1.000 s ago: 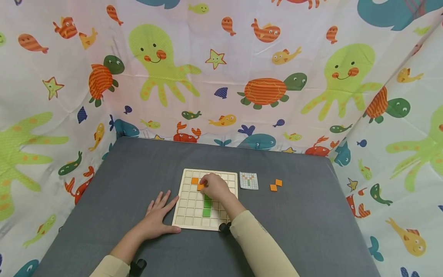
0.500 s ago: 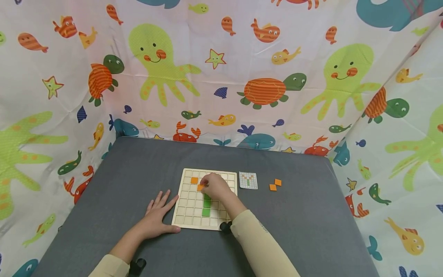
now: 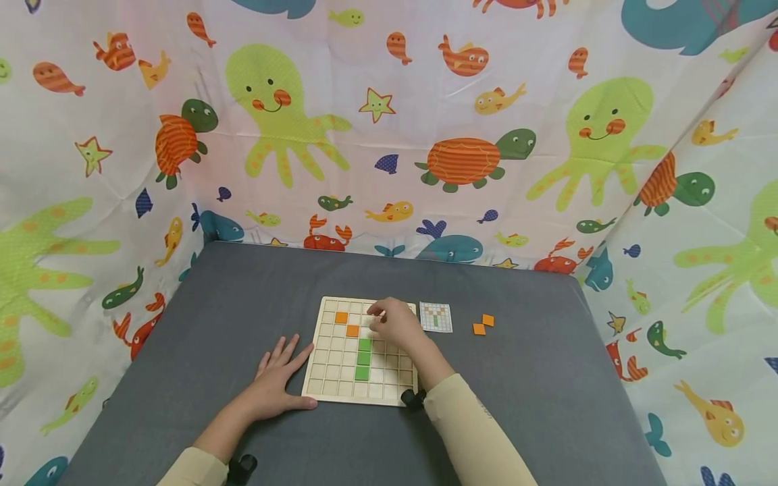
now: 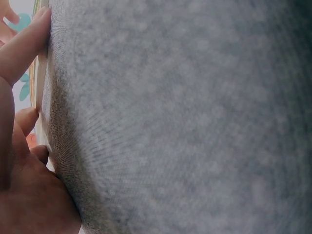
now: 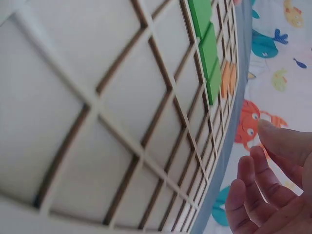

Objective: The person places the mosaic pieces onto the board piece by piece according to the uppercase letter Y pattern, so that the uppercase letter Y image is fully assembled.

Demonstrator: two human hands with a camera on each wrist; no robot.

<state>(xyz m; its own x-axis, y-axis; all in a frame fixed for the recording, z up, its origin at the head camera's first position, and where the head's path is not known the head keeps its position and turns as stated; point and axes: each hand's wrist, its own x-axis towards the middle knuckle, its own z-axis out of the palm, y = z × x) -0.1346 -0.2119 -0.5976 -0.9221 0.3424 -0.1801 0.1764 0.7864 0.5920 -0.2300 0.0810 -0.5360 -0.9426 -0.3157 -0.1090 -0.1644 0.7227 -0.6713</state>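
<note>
A wooden grid board [image 3: 331,388] lies on the grey table. Three green square tiles [image 3: 362,359] sit in a column of its cells, and two orange square tiles [image 3: 352,331] lie diagonally above them to the left. My left hand [image 3: 276,385] rests on the cloth with fingers spread, thumb and a fingertip touching the board's left edge. Above the board's upper right part hovers my right hand [image 3: 398,327], its fingers loosely bent. In the right wrist view the right hand [image 5: 273,180] holds nothing; thumb and fingertips are apart.
A small printed pattern card [image 3: 435,317] lies just right of the board. Further right are two loose orange tiles [image 3: 483,325], nearly corner to corner. A sea-animal curtain [image 3: 377,155] hangs behind the table [image 3: 547,385] and along its sides.
My right hand has let go of the lower orange tile, which now shows fully in its cell, and has moved right and lifted. The left hand has stayed still.
</note>
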